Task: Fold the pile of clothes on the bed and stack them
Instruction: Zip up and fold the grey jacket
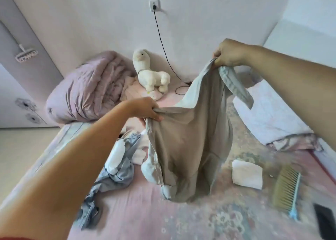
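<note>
both hands, left hand and right hand, pinch grey garment aloft, unfolded; one folded white cloth done; blue pile remains on bed.

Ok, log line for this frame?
left hand grips garment | right hand grips garment, higher | hem touches bed | pile unfolded

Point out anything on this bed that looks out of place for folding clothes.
A comb-like brush and a dark phone-like object lie on the bed at lower right, near the folded white cloth. They are not laundry. The grey garment hangs lopsided, the right hand higher than the left hand.
</note>
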Tool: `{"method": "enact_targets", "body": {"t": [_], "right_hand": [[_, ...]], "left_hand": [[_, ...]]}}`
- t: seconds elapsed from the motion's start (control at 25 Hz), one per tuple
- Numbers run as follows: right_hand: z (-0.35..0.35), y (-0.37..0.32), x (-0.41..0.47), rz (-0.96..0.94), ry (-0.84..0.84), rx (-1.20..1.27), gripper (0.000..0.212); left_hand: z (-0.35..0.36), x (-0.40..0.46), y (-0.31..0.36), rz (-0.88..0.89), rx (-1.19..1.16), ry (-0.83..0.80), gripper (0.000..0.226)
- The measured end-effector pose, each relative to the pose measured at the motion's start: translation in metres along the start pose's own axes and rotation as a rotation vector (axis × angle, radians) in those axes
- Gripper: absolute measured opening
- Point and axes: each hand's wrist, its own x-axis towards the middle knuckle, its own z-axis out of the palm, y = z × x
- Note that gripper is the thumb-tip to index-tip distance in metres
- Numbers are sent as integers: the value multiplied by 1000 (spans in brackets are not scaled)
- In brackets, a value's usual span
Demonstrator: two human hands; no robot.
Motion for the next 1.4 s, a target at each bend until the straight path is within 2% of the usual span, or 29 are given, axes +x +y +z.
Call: {"method": "enact_targets", "body": {"t": [0.16, 0.28, 0.32, 0.4, 0.48, 0.52, 0.6, 0.68, 0.76, 0.84, 0.92, 1.0, 1.08, 1.2, 1.28, 1.32, 1.4], "right_hand": [[183, 27, -3, 60, -231, 50, 12], [318, 37, -19, 157, -403, 185, 21], [358, 37, -27, 195, -430, 253, 26], [429, 33, -50, 238, -490, 382, 22], [499, 26, -84, 239, -690, 470, 25], [529, 25, -103, 254, -821, 496, 34], [561, 37, -135, 323, -931, 518, 54], [582, 73, -147, 431, -852, 481, 54], [594, 120, -143, 548, -726, 421, 49], [602, 167, -134, 559, -620, 320, 47], [614, 203, -122, 492, -518, 203, 50], [631, 231, -113, 403, -446, 27, 51], [643, 251, -111, 333, -472, -221, 53], [654, 270, -117, 302, -492, -451, 41], [648, 271, -117, 321, -371, -329, 23], [640, 266, -113, 378, -288, -136, 15], [614, 254, -100, 617, -252, 483, 7]], "left_hand": [[173, 41, -96, -229, -149, -142, 16], [279, 42, -177, -442, -315, -114, 18], [307, 39, -202, -521, -334, -80, 19], [352, 24, -243, -657, -298, -65, 18], [391, 13, -272, -743, -248, -223, 8], [411, 12, -282, -764, -234, -310, 7], [424, 21, -285, -693, -148, -346, 29], [430, 55, -278, -574, -69, -218, 45], [435, 105, -261, -390, -18, -84, 50], [453, 154, -236, -127, 140, -37, 55], [480, 196, -220, 76, 339, -58, 62], [514, 224, -223, 132, 505, -115, 63], [542, 233, -239, 118, 584, -163, 61], [564, 229, -258, 159, 596, -81, 59], [560, 220, -258, 205, 616, 14, 59], [551, 220, -255, 218, 586, 21, 60], [525, 224, -240, 173, 419, -7, 63]]}}
